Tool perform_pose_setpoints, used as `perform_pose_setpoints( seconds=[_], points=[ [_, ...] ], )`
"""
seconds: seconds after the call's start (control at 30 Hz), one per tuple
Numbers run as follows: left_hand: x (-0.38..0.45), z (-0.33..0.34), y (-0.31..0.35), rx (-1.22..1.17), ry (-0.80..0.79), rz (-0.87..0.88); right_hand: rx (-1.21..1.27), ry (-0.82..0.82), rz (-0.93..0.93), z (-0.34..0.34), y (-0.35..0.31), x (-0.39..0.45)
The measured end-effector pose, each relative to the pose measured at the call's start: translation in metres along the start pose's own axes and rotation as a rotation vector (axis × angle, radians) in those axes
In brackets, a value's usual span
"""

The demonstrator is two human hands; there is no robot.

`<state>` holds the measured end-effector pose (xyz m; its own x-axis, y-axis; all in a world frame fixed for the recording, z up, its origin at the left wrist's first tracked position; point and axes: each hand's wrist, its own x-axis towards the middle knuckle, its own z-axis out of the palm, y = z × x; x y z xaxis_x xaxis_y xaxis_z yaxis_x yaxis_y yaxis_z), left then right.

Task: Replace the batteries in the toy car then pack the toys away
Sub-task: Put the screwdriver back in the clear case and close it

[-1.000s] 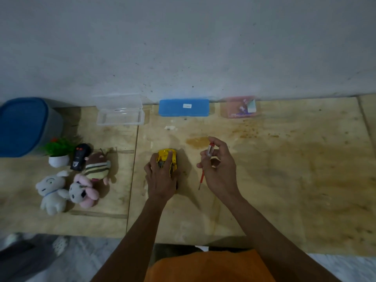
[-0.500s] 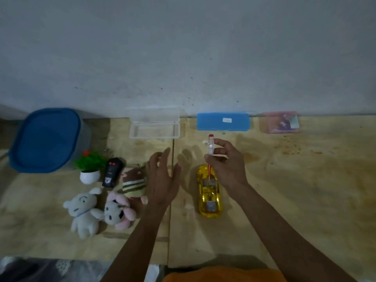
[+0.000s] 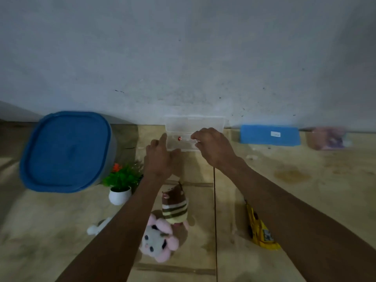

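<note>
Right fingers: curled over the near edge of the clear plastic box (image 3: 194,132), and they look to be pinching the screwdriver (image 3: 186,139) — red cap showing inside the box, clear shaft running back under the fingertips, though blur softens the grip.
Right hand (image 3: 214,148): knuckles up, reaching in from the right, wrist above the wooden tabletop (image 3: 305,190).
Left fingers: straight and loosely spread, forefinger tip at the box's left wall; whether it touches, cannot tell.
Left hand (image 3: 160,159): flat, palm down, just left of the box, holding nothing.
Clear box: lid up, standing against the wall (image 3: 183,58).
Toy car (image 3: 259,231): yellow, lying on the table near the right forearm, well apart from both hands, partly hidden by that arm.
Plush toys: striped one (image 3: 175,208) and pink one (image 3: 157,240) between the forearms; a white one (image 3: 95,227) peeks from under the left arm.
Further left: potted plant (image 3: 121,184), then the blue-lidded tub (image 3: 65,151).
Far right by the wall: blue case (image 3: 269,135), blurred pink packet (image 3: 327,138).
</note>
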<state>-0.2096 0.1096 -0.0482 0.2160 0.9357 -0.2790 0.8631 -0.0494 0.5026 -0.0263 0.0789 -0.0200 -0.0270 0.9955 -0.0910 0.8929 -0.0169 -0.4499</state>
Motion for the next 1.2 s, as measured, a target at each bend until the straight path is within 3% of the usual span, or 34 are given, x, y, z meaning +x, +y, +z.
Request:
perform_pose_setpoints(
  seconds=[0.2, 0.4, 0.47, 0.53, 0.63, 0.9, 1.07, 1.2],
  points=[
    [0.025, 0.009, -0.014, 0.053, -0.039, 0.053, -0.118, -0.117, -0.014, 0.023, 0.010, 0.023],
    [0.026, 0.009, -0.020, 0.107, -0.041, 0.107, -0.148, -0.106, -0.005, 0.031, 0.008, 0.024],
    [0.025, 0.008, -0.018, 0.097, -0.045, 0.094, -0.137, -0.024, -0.035, 0.030, 0.003, 0.021],
    [0.023, 0.006, -0.017, 0.085, -0.040, 0.091, -0.096, 0.174, -0.047, 0.026, 0.002, 0.015],
    [0.020, 0.006, -0.016, 0.095, -0.036, 0.081, -0.209, 0.338, 0.039, 0.014, 0.005, 0.009],
    [0.017, 0.007, -0.012, 0.083, -0.028, 0.036, -0.333, 0.237, 0.071, -0.004, 0.007, 0.013],
    [0.008, 0.007, -0.006, -0.085, 0.025, -0.016, -0.252, 0.226, -0.014, 0.003, 0.015, -0.009],
    [0.000, 0.007, -0.005, 0.032, 0.088, 0.121, -0.240, 0.185, -0.009, 0.027, 0.023, -0.023]
  ],
)
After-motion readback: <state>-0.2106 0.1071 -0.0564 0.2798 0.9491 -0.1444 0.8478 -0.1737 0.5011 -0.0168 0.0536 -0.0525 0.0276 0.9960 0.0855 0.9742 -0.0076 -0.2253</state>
